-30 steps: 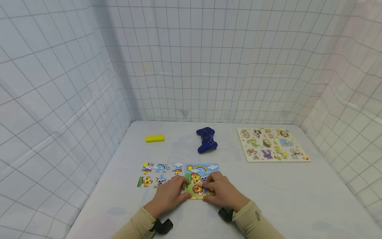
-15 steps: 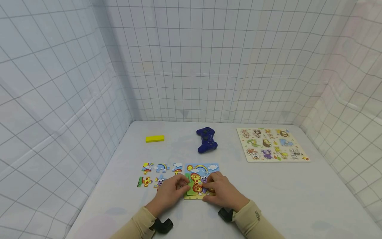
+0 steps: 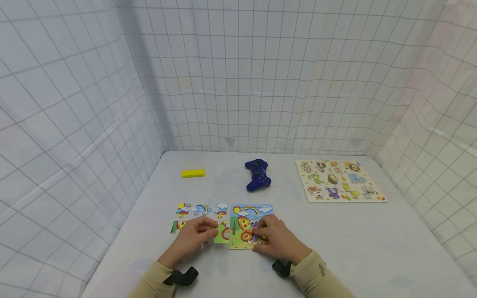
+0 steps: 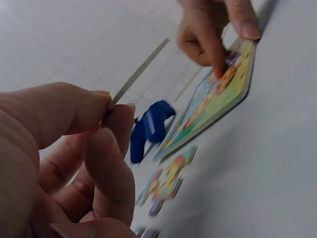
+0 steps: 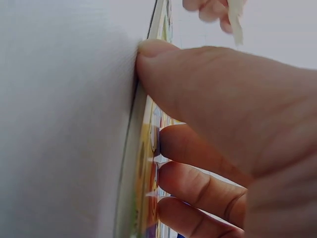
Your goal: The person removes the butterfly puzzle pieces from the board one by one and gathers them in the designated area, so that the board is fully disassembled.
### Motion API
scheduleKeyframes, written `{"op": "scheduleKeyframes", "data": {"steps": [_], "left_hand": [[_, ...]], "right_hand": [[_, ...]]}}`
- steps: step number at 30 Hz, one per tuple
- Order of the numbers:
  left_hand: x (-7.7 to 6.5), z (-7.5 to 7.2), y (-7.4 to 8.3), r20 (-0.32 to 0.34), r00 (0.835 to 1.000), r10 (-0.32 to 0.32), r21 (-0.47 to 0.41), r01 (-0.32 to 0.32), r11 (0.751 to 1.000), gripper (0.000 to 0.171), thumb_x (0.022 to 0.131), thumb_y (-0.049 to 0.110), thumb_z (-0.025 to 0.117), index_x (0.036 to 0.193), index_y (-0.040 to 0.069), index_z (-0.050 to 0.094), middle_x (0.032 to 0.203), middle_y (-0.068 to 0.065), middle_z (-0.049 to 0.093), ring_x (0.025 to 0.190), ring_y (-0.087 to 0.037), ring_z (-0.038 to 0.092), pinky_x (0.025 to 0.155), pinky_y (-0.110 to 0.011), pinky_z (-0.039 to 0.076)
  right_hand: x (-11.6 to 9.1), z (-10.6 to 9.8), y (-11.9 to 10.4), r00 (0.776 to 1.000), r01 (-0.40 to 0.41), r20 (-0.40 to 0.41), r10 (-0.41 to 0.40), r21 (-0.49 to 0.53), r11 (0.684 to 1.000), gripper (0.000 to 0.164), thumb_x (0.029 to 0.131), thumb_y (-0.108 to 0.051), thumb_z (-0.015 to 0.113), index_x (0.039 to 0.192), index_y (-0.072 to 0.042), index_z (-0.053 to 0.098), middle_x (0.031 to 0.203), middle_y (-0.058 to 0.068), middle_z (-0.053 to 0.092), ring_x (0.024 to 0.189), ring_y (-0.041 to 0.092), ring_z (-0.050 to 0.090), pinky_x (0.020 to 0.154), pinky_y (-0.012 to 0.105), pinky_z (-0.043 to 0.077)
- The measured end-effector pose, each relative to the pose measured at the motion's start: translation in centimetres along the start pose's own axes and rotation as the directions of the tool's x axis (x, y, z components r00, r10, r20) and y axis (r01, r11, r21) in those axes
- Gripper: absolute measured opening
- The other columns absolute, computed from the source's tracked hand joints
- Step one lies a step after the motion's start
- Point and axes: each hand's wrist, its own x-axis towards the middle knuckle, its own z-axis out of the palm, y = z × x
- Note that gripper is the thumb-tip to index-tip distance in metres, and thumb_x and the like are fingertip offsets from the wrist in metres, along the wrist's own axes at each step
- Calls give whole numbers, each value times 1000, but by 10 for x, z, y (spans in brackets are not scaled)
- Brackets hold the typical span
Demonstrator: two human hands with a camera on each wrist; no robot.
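Note:
My left hand (image 3: 191, 236) pinches a green jigsaw piece (image 3: 221, 236) with a red curve on it between thumb and fingertips. The left wrist view shows this puzzle piece (image 4: 140, 69) edge-on, above the table. My right hand (image 3: 280, 238) holds the butterfly puzzle board (image 3: 236, 242), covering its right part. In the right wrist view the thumb is at the near edge of the board (image 5: 140, 163) and the bent fingertips touch its picture side. Loose jigsaw pieces (image 3: 201, 209) lie left of the board; my left hand hides some of them.
Behind the board lies a blue game controller (image 3: 258, 175). A yellow block (image 3: 193, 173) is at the back left, and a wooden animal puzzle (image 3: 316, 194) at the back right. Gridded white cloth walls (image 3: 238, 82) enclose the table's back and sides.
The left hand has lifted the green jigsaw piece off the board's lower left and carried it left, uncovering the printed tree. The right hand stays on the board.

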Motion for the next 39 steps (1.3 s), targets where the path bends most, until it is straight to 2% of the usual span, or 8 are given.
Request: {"op": "scheduleKeyframes", "data": {"steps": [4,8,10,13,18,23,31,39], "left_hand": [[-18,-37,-11,-46,998,-40,35,41,999,32,96,28,74,115,4,67,89,-3,72,69,-12,58,59,-27,49],[-37,-69,-25,-76,994,-79,121,88,989,32,96,29,74,115,4,67,92,-5,72,69,-11,58,58,-27,49],[-43,-80,-30,-83,993,-86,169,99,981,31,96,28,74,114,3,67,94,-5,72,73,-12,61,61,-27,50],[-48,-89,-33,-107,989,-98,234,121,965,29,95,28,75,111,5,68,94,-4,72,80,-14,63,67,-27,51],[-49,-91,-29,-153,982,-108,332,154,930,23,93,25,76,107,8,70,90,-1,71,84,-15,62,70,-28,50],[-50,-88,-25,-184,976,-117,382,180,906,18,92,20,74,105,9,69,86,1,70,79,-14,60,67,-27,47],[-52,-83,-20,-223,964,-146,413,229,882,27,89,29,80,101,9,66,81,2,66,74,-14,56,63,-27,44],[-56,-78,-18,-241,956,-164,499,267,825,33,88,32,82,99,9,61,74,1,59,67,-15,51,59,-30,41]], "right_hand": [[1,0,-1,1000,0,-4,0,9,1000,47,89,-47,79,128,-21,75,113,-8,56,106,10,44,86,35,39],[2,0,-3,1000,3,-3,-3,14,1000,48,90,-48,78,129,-20,74,114,-8,57,107,11,45,87,35,40],[2,0,-3,1000,3,-5,-3,10,1000,48,90,-48,78,129,-20,74,114,-8,57,107,10,45,88,35,40],[3,0,-2,1000,6,-18,-6,0,1000,48,89,-48,79,127,-20,75,113,-8,57,106,10,46,88,35,41],[3,-1,0,1000,-4,-15,4,-3,1000,49,89,-48,78,128,-20,74,112,-8,57,106,10,45,89,36,42],[3,-2,-1,1000,-8,-8,8,-3,1000,48,89,-48,79,128,-20,74,113,-8,57,106,10,46,89,36,42],[2,-3,-2,1000,-9,-8,9,9,1000,49,89,-49,79,128,-20,75,113,-8,57,106,10,46,89,36,42],[1,0,0,1000,0,-12,0,-4,1000,49,88,-50,79,127,-20,75,113,-9,56,106,10,46,89,36,42]]}}
